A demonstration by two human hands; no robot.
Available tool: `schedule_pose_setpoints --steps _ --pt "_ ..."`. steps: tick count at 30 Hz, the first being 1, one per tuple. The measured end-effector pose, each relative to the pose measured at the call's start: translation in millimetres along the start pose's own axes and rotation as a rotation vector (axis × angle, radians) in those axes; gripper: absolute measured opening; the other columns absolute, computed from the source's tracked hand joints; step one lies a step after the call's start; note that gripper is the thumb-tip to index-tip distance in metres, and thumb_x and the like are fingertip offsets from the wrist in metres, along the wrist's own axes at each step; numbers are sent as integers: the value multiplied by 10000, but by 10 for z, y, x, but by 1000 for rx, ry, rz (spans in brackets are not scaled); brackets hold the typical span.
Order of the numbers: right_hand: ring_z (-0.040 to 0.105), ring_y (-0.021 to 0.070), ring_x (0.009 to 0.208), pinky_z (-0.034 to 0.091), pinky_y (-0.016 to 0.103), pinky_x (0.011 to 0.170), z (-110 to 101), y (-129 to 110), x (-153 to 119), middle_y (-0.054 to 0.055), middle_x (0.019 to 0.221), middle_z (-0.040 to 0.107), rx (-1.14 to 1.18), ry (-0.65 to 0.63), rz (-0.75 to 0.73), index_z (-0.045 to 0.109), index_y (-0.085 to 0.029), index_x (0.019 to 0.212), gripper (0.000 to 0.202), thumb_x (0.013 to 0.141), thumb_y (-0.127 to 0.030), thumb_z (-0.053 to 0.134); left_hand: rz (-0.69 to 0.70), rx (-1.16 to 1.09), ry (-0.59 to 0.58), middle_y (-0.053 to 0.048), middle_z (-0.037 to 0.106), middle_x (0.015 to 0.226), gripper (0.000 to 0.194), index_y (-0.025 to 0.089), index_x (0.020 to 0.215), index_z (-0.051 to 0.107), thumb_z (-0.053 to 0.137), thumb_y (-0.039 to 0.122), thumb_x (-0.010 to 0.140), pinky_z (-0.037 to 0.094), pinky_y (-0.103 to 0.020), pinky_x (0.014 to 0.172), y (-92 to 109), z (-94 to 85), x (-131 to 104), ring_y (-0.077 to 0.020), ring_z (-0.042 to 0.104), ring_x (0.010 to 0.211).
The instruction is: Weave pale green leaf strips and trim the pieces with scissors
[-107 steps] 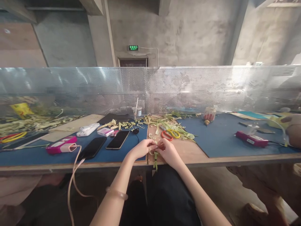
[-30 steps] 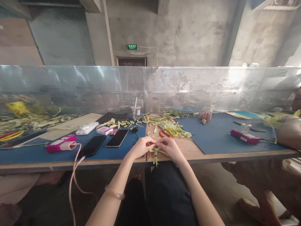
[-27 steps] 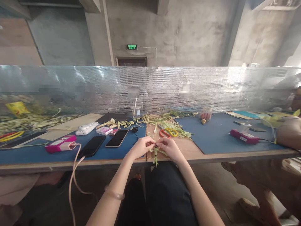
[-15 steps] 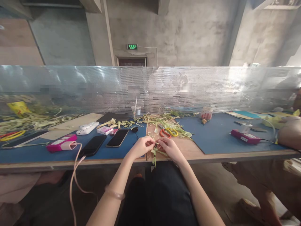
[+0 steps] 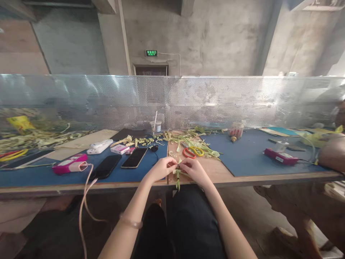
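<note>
My left hand [image 5: 163, 168] and my right hand [image 5: 193, 169] meet over the table's front edge, fingertips pinched close together. Between them they grip a pale-green leafy strip [image 5: 178, 182], whose end hangs down below the fingers toward my lap. The exact spot where the fingertips hold it is too small to make out. Just beyond the right hand lie scissors [image 5: 198, 151] with one orange and one yellow handle loop. Behind these spreads a loose pile of pale-green strips [image 5: 178, 137].
Left of my hands are two phones [image 5: 134, 158], a pink-and-white box [image 5: 120, 149], a magenta device [image 5: 69, 164] with a cable, and small knotted green pieces [image 5: 145, 142]. Rightward stand a jar [image 5: 237, 129] and another magenta device [image 5: 280, 157] near a co-worker's arm. A perforated metal screen [image 5: 215, 102] runs behind.
Both hands stay in nearly the same place with small finger movements. The hanging end of the leafy strip has turned and shifted slightly to the right.
</note>
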State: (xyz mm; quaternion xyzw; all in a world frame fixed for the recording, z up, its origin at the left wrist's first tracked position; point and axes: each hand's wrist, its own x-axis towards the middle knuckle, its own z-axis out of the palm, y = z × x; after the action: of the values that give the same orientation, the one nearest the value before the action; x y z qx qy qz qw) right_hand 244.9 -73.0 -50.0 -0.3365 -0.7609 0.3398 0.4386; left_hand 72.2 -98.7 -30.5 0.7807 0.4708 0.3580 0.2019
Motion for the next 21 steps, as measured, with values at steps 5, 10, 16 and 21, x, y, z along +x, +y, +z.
schedule_pose_setpoints --steps 5,10,16,21 --pt "528 121 655 399 236 625 -1 -16 4 21 714 608 15 -5 8 618 -131 755 231 747 -326 494 7 -15 -18 -31 609 822 240 167 838 580 446 354 768 446 -260 692 -7 -3 -1 -152 558 740" --pt "524 121 653 395 236 628 -1 -25 -2 19 717 610 5 0 27 612 -132 745 204 725 -304 505 23 -10 8 -29 608 834 221 170 821 576 445 343 779 449 -251 697 -1 -5 -1 -145 566 745" --pt "487 106 622 363 220 590 4 -44 -3 1 671 573 8 -29 22 591 -128 720 187 728 -282 485 55 18 48 -23 608 832 196 169 808 586 463 318 777 452 -244 689 -36 1 15 -132 569 722" --pt "432 91 584 324 214 554 13 -31 6 -19 628 518 24 -52 19 568 -129 709 201 740 -303 471 76 22 48 -22 619 849 179 173 837 592 472 292 778 456 -244 682 -56 6 29 -130 573 720"
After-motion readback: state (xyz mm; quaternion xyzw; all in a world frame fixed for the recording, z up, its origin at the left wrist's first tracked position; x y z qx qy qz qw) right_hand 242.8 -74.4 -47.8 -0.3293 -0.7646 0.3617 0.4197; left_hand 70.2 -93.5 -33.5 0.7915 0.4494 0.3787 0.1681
